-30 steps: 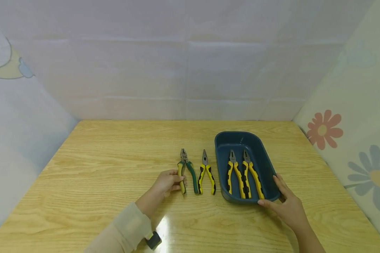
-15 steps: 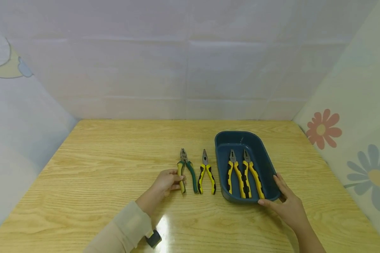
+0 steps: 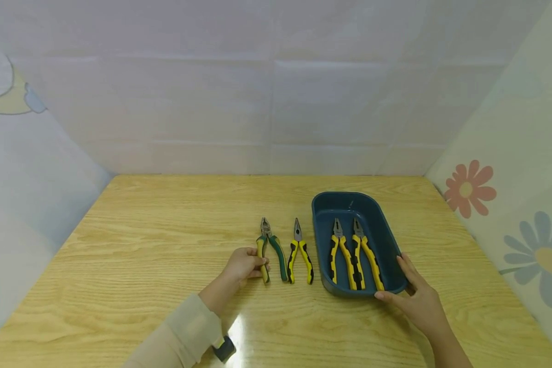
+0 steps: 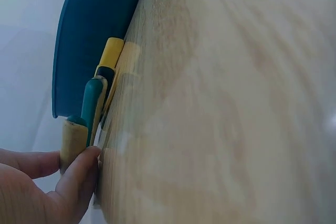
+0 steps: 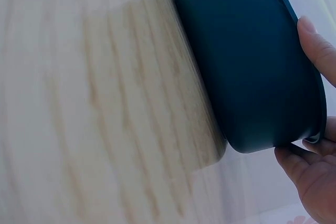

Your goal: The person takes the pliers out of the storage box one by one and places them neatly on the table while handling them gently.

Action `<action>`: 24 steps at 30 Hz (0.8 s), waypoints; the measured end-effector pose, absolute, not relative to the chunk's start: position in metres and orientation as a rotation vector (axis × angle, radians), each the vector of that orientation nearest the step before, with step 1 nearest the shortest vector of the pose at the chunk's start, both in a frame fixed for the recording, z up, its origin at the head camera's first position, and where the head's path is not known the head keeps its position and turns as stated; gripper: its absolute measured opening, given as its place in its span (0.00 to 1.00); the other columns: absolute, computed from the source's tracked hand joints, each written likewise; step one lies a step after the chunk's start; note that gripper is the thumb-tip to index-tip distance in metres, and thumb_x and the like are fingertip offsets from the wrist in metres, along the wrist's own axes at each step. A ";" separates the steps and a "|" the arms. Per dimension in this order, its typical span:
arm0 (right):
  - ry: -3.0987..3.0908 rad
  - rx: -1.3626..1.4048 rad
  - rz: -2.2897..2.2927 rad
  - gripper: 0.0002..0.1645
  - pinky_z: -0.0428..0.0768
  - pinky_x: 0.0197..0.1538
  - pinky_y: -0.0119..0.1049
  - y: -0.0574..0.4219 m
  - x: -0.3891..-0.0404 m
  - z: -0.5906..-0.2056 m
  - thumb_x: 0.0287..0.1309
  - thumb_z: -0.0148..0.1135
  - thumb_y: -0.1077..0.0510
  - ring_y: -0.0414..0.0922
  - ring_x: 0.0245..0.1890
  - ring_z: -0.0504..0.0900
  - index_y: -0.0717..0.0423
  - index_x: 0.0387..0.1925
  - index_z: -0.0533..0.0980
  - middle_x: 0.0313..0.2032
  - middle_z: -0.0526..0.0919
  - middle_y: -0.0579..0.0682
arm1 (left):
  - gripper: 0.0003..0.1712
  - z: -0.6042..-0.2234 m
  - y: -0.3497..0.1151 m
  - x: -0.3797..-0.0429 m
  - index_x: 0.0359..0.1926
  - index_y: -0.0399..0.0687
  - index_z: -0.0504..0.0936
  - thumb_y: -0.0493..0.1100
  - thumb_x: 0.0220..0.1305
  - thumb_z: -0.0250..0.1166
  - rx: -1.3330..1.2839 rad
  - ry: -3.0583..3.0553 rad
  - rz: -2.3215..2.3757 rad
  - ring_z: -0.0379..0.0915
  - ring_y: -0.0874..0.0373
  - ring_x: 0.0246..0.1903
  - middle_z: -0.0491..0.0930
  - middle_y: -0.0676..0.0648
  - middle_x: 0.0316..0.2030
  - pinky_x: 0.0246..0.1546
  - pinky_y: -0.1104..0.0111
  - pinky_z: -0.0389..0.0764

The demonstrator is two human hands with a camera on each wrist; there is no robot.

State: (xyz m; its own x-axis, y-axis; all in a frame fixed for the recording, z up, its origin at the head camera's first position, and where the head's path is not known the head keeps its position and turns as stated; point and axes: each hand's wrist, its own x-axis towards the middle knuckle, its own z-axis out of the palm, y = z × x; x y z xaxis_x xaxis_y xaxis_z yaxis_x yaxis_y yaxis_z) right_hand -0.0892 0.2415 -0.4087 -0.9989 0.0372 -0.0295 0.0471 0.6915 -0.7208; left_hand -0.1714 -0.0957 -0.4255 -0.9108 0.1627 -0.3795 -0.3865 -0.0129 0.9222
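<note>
My left hand [image 3: 243, 266] pinches the left handle of the green-and-tan combination pliers [image 3: 278, 254], which lie with handles spread and nose pointing away. In the left wrist view, thumb and fingers sit on either side of that tan handle [image 4: 73, 142]. Just right of these, yellow-and-black needle-nose pliers [image 3: 298, 232] lie on the table. My right hand [image 3: 418, 301] grips the near right corner of a dark blue tray [image 3: 382, 225], thumb at the front rim and fingers along the side. Inside it, two yellow-and-black pliers [image 3: 338, 230] lie side by side, noses pointing away.
The wood-grain table [image 3: 156, 220] extends around the tools, with a pale wall [image 3: 271, 117] behind and flower-printed sheeting [image 3: 533, 194] at right. A small dark object [image 3: 224, 349] is by the left sleeve, partly hidden.
The green-and-tan pliers have shifted very slightly left with my left hand on their handle. The right hand and the tray keep their places.
</note>
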 end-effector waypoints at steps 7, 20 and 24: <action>2.870 0.068 -1.234 0.55 0.62 0.49 0.47 0.242 -0.090 -0.411 0.44 0.65 0.49 0.61 0.58 0.54 0.52 0.65 0.40 0.65 0.39 0.54 | 0.17 -0.428 -0.098 -0.173 0.46 0.20 0.66 0.27 0.54 0.54 -0.240 2.035 1.892 0.74 0.53 0.29 0.73 0.34 0.35 0.33 0.64 0.77; 2.832 0.084 -1.246 0.55 0.62 0.50 0.47 0.242 -0.090 -0.409 0.45 0.64 0.49 0.62 0.58 0.53 0.50 0.65 0.39 0.65 0.37 0.53 | 0.16 -0.425 -0.100 -0.173 0.44 0.21 0.68 0.28 0.54 0.55 -0.263 2.096 1.842 0.72 0.53 0.29 0.73 0.37 0.32 0.30 0.65 0.78; 2.832 0.093 -1.242 0.55 0.61 0.50 0.44 0.242 -0.090 -0.409 0.45 0.64 0.49 0.61 0.58 0.53 0.51 0.65 0.40 0.65 0.37 0.52 | 0.15 -0.425 -0.100 -0.174 0.43 0.22 0.69 0.28 0.54 0.55 -0.236 2.158 1.786 0.72 0.54 0.26 0.73 0.38 0.31 0.28 0.67 0.78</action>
